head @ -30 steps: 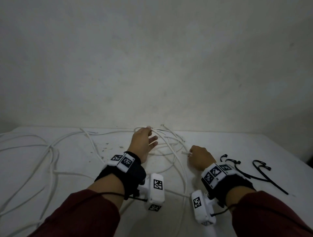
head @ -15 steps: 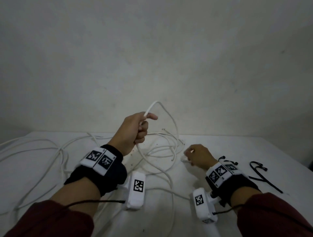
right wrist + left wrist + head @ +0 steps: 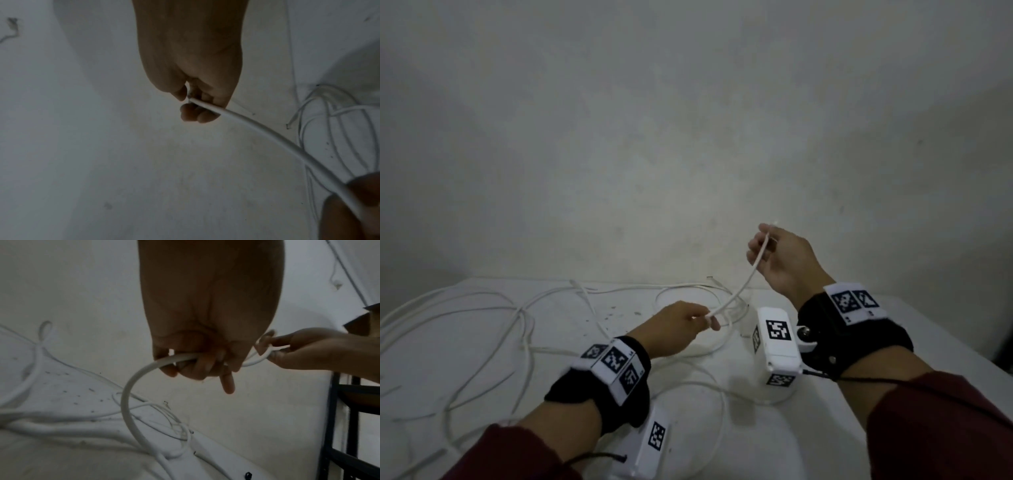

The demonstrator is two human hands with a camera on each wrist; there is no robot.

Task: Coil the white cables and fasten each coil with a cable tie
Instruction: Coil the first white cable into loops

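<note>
A white cable (image 3: 739,289) runs taut between my two hands above the table. My right hand (image 3: 770,250) is raised at the right and pinches the cable's end (image 3: 197,102) between thumb and fingers. Lower and to the left, my left hand (image 3: 698,318) has its fingers curled round the same cable (image 3: 185,357), which bends down from it to a loose tangle of white cables (image 3: 517,325) spread over the white table (image 3: 808,428). The black cable ties seen earlier are hidden behind my right wrist.
A plain wall (image 3: 688,137) rises right behind the table's far edge. A dark metal shelf frame (image 3: 349,418) stands off the table's right side. Small dark specks (image 3: 613,315) dot the tabletop near the cable tangle.
My right hand has risen from the table with the cable end pinched in it. My left hand has dropped lower and now holds the cable further along, so a stretch spans both hands.
</note>
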